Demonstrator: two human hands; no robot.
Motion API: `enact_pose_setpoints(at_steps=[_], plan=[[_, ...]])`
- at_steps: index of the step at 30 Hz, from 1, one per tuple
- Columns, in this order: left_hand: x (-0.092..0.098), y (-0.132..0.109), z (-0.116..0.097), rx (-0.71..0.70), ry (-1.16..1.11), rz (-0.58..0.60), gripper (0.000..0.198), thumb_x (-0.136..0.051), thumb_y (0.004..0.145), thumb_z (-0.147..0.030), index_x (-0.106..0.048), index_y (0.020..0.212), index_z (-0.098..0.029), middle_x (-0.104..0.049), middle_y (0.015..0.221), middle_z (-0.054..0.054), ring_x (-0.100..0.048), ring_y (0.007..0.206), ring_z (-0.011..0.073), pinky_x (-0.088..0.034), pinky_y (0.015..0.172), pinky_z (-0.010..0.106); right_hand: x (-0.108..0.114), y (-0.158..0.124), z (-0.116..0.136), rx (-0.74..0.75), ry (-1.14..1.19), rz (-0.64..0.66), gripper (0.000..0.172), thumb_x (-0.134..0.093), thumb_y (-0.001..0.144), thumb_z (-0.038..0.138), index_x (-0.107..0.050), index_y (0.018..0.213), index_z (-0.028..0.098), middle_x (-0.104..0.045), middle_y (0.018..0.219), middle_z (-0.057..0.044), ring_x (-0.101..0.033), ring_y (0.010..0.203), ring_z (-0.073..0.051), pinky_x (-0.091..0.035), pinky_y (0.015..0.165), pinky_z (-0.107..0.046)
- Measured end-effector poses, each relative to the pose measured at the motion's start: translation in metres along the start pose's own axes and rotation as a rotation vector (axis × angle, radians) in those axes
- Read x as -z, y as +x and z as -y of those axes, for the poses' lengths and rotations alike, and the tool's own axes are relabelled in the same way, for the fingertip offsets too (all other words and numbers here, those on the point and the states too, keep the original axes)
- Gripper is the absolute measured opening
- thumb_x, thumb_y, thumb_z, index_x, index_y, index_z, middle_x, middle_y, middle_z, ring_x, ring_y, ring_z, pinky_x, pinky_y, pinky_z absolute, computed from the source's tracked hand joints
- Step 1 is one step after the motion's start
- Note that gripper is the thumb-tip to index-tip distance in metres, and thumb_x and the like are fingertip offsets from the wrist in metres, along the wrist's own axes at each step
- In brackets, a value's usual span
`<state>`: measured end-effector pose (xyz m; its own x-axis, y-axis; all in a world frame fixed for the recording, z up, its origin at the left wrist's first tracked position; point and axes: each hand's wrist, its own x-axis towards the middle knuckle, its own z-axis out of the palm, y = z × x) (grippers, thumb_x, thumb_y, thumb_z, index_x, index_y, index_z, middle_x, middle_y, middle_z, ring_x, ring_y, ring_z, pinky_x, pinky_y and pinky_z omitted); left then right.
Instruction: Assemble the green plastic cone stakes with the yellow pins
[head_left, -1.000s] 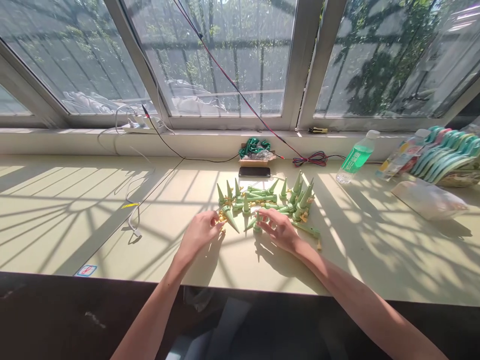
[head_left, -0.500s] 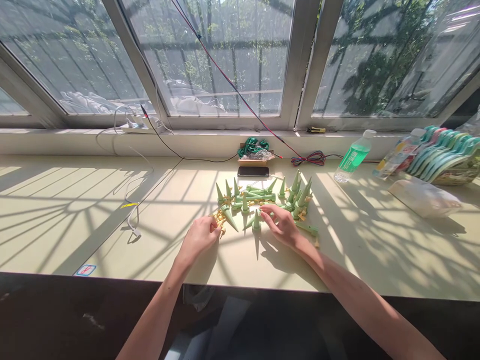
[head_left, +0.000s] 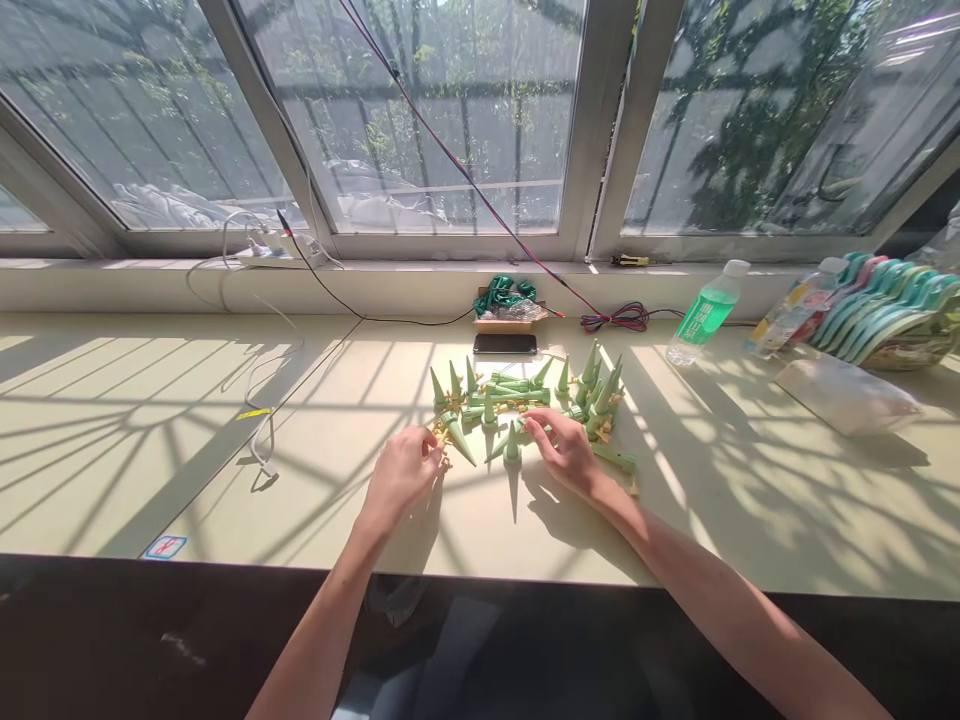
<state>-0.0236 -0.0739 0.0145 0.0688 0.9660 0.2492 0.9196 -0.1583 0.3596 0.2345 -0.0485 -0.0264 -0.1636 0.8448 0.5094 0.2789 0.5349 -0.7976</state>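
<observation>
My left hand [head_left: 405,468] is at the left end of a group of green plastic parts, its thumb and fingers pinched over small yellow pieces [head_left: 444,461]. What sits between those fingertips is hidden. A green cone-shaped spike [head_left: 458,438] lies tilted just right of them. My right hand [head_left: 564,445] has its thumb and index finger closed on a green plastic part [head_left: 520,426] in the middle of the group. In front of it a green spike [head_left: 512,443] stands point up. More upright spikes [head_left: 604,395] with yellow pieces crowd the right side, and green tubes [head_left: 517,396] lie behind.
A phone [head_left: 505,344] and a small box of green material [head_left: 510,300] are behind the parts. To the right stand a green-labelled bottle [head_left: 701,315], another bottle [head_left: 795,308], a plastic bag [head_left: 847,395] and hangers [head_left: 885,310]. A white cable [head_left: 262,440] lies left.
My left hand has shifted slightly up and to the right among the yellow pieces. My right hand stays nearly in place at the green part. The view has tilted a little.
</observation>
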Motion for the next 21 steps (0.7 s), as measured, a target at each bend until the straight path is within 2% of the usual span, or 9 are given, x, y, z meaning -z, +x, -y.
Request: enact_pose_setpoints(at_steps=[4,8,12,15,18,21], plan=[[0.005,0.015,-0.028,-0.167,-0.145,-0.175,0.017,-0.055,0.092,-0.027,-0.065,0.085,-0.015,-0.065,0.075,0.006,-0.06,0.065,0.0179,-0.046,0.061,0.029,0.0,0.001,0.004,-0.047,0.01,-0.043,0.028,-0.049,0.098,0.044,-0.066,0.101,0.023,-0.071,0.094,-0.011,-0.067,0.082,-0.026,-0.055,0.066,-0.041],[-0.006,0.032,-0.065,-0.406,-0.303,-0.372,0.013,-0.056,0.094,-0.023,-0.064,0.09,-0.014,-0.064,0.081,0.005,-0.057,0.062,0.0128,-0.046,0.058,0.025,0.002,0.001,0.008,-0.057,0.024,-0.102,0.033,-0.044,0.1,0.048,-0.063,0.101,0.022,-0.068,0.085,-0.006,-0.063,0.071,-0.019,-0.052,0.061,-0.033],[-0.023,0.04,-0.093,-0.574,-0.341,-0.407,0.012,-0.054,0.096,-0.022,-0.064,0.093,-0.016,-0.064,0.081,0.004,-0.058,0.065,0.012,-0.047,0.058,0.023,0.005,-0.002,0.011,0.007,0.077,-0.151,0.031,-0.04,0.103,0.044,-0.059,0.104,0.02,-0.064,0.083,-0.004,-0.055,0.059,-0.014,-0.046,0.057,-0.03],[-0.033,0.038,-0.101,-0.669,-0.299,-0.476,0.009,-0.056,0.095,-0.021,-0.063,0.092,-0.016,-0.063,0.077,0.003,-0.058,0.066,0.0131,-0.045,0.056,0.023,0.006,-0.005,0.014,0.084,0.071,-0.156,0.028,-0.038,0.104,0.039,-0.058,0.101,0.019,-0.061,0.075,-0.001,-0.054,0.059,-0.014,-0.045,0.059,-0.03],[-0.039,0.033,-0.1,-0.747,-0.262,-0.564,0.003,-0.06,0.091,-0.018,-0.062,0.089,-0.016,-0.061,0.072,0.002,-0.055,0.063,0.0137,-0.042,0.053,0.023,0.005,-0.006,0.016,0.125,0.059,-0.176,0.023,-0.041,0.104,0.033,-0.057,0.095,0.02,-0.056,0.068,0.002,-0.053,0.058,-0.014,-0.043,0.058,-0.029],[-0.043,0.03,-0.096,-0.763,-0.224,-0.571,0.001,-0.062,0.088,-0.015,-0.062,0.088,-0.016,-0.062,0.071,0.002,-0.052,0.065,0.0158,-0.043,0.056,0.027,0.003,-0.006,0.015,0.146,0.031,-0.188,0.024,-0.042,0.104,0.029,-0.054,0.085,0.02,-0.055,0.067,0.002,-0.053,0.058,-0.013,-0.044,0.058,-0.028]])
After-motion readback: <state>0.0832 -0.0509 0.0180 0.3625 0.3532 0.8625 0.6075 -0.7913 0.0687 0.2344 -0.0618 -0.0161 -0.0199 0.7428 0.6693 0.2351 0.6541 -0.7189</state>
